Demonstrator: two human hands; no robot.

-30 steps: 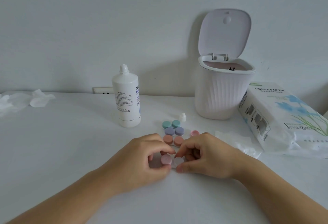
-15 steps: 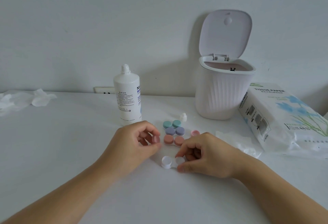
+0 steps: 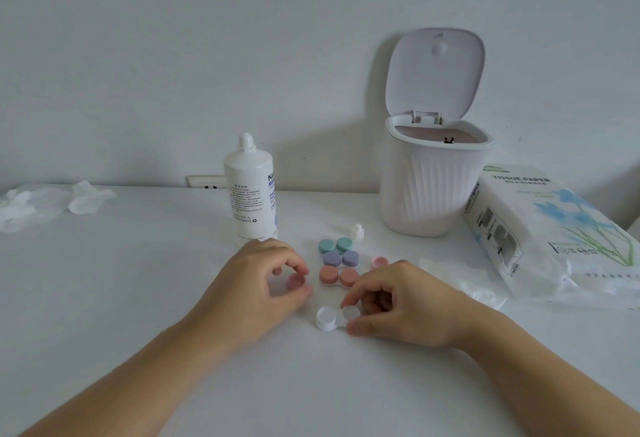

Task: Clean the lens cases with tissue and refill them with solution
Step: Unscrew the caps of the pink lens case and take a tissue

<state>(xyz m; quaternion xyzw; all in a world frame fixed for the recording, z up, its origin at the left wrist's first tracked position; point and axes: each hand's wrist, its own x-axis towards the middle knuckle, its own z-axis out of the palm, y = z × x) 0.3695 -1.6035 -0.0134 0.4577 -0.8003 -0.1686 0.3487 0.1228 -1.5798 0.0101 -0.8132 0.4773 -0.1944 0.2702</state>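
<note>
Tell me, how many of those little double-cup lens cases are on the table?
4. The green case, purple case and orange case lie stacked in a column, capped; the white case lies nearest, uncapped, pinched by the right hand. None seem hidden.

White dominates here: a white surface [image 3: 104,298] under a pale white wall [image 3: 173,55]. The open lens case [image 3: 334,318] in front is plain white. Behind it, three closed cases run in a colour row: salmon-orange caps [image 3: 338,276], then lavender-purple caps [image 3: 341,258], then teal-green caps [image 3: 335,245]. A pink cap [image 3: 295,281] shows between the fingers of the left hand [image 3: 256,294], and a second pink cap [image 3: 379,261] lies by the salmon pair. The solution bottle [image 3: 250,194] is white with dark print and a blue label edge. The bin [image 3: 426,190] is white, vertically ribbed, pinkish inside. The tissue pack [image 3: 554,232] is white with blue flowers, green stems and grey lettering. Crumpled white tissue [image 3: 45,201] lies far left.
</note>
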